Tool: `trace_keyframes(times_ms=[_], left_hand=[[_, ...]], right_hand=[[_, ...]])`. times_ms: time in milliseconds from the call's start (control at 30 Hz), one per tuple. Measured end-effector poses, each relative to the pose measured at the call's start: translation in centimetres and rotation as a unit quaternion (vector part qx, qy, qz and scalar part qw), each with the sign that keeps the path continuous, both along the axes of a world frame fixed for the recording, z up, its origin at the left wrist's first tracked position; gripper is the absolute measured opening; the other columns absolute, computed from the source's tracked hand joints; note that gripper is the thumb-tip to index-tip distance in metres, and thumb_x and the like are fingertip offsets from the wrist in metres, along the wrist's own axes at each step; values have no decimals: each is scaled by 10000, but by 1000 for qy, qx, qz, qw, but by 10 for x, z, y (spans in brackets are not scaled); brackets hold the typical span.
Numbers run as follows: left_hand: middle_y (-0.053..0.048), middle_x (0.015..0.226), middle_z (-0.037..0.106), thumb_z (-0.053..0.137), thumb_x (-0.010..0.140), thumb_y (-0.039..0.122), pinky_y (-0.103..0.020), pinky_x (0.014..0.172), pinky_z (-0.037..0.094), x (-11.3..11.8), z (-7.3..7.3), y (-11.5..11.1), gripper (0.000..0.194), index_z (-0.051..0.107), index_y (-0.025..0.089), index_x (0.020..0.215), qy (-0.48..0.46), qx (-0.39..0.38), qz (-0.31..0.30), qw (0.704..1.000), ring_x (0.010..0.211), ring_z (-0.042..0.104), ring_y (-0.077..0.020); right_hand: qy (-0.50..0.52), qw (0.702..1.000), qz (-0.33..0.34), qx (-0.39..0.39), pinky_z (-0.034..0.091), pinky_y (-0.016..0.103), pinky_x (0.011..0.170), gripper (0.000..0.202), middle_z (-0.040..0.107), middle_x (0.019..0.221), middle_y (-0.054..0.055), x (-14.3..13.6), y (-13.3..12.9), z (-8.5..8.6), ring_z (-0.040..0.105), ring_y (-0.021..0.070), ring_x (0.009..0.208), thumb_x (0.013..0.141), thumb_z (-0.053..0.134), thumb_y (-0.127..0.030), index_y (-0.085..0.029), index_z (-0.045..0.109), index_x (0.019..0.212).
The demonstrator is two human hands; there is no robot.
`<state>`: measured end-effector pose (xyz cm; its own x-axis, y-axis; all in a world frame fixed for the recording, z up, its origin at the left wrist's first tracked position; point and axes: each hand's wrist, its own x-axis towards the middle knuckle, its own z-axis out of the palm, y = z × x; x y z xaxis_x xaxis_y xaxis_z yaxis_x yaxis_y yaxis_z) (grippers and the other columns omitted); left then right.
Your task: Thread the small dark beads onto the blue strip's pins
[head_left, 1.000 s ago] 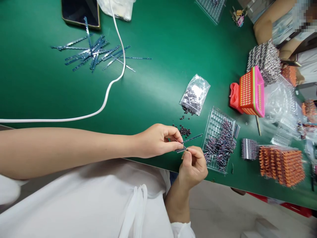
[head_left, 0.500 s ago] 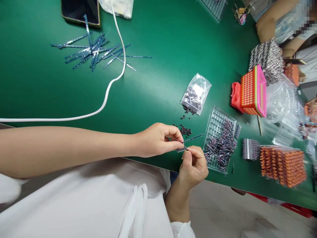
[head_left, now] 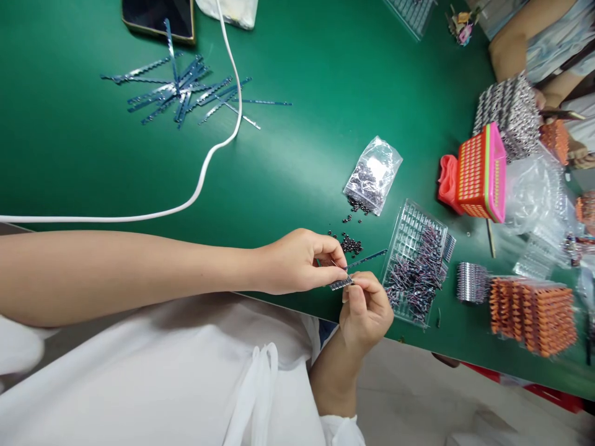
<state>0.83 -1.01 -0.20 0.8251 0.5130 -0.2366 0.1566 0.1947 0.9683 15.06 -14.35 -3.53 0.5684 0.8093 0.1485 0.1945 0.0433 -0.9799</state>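
Note:
Thumb and index finger of my left hand [head_left: 300,263] are pinched together on a small dark flat piece with a grid-like pattern [head_left: 341,284]. My right hand [head_left: 365,310] meets it from the right, its thumb and fingertips closed at the piece's end on something too small to make out. A narrow blue notched strip [head_left: 369,257] sticks out past the left fingertips; whether it is held or lies on the table I cannot tell. Just beyond the fingers is a small pile of dark beads [head_left: 352,245]. A clear compartment tray [head_left: 403,226] heaped with thin dark pins [head_left: 421,272] stands beside my right hand.
A clear plastic bag of beads [head_left: 373,176] lies behind the pile. Blue strips [head_left: 186,90], a phone [head_left: 158,18] and a white cable [head_left: 204,170] are at the left. Rightward are stacked baskets [head_left: 478,173], orange stacked pieces [head_left: 532,316] and another person's arm [head_left: 515,40].
The view has shifted slightly, so the table things sit a little further right. Both hands stay together at the small piece, and more of its gridded surface shows.

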Motion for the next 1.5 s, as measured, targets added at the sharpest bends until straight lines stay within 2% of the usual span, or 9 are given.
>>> trace_keyframes(times_ms=[400,700,900,1100,1267,1500], left_hand=[[-2,697,706,676,803,262,-210,600,471,2,0,0,113,668,149,798,-10,3,10,1000,640,625,-111],[-15,701,715,680,796,245,-214,595,483,2,1,-2,107,651,142,789,-21,-53,12,998,646,648,-119],[-2,668,703,682,793,235,-209,585,479,2,1,-1,100,642,145,777,-19,-60,7,998,620,641,-110],[-1,675,708,673,799,237,-204,583,473,2,0,-3,97,642,147,779,-25,-42,9,999,624,643,-110],[2,689,710,668,809,250,-205,604,475,1,-1,-2,105,656,151,776,-20,2,9,1000,645,643,-111],[-9,754,725,624,847,275,-203,582,437,-1,1,3,134,679,154,826,1,56,-20,998,651,612,-112]], right_hand=[[13,1000,13,9,362,223,497,77,542,736,-12,2,3,-1,521,96,606,847,679,-254,-192,656,809],[1,1000,1,-2,366,226,496,124,538,739,-10,0,3,0,506,94,596,859,660,-285,-188,618,795],[-4,1000,0,-3,368,223,488,118,543,745,-6,0,3,0,509,93,596,862,657,-278,-186,620,797],[0,1000,13,0,373,225,499,88,541,740,-7,2,3,-1,526,103,618,857,660,-256,-192,634,804],[9,1000,21,-6,366,228,499,72,540,726,-11,4,2,-1,521,111,623,842,675,-248,-199,637,805],[48,996,69,-6,410,226,499,100,542,688,-24,8,5,-1,532,97,586,846,686,-279,-192,662,802]])
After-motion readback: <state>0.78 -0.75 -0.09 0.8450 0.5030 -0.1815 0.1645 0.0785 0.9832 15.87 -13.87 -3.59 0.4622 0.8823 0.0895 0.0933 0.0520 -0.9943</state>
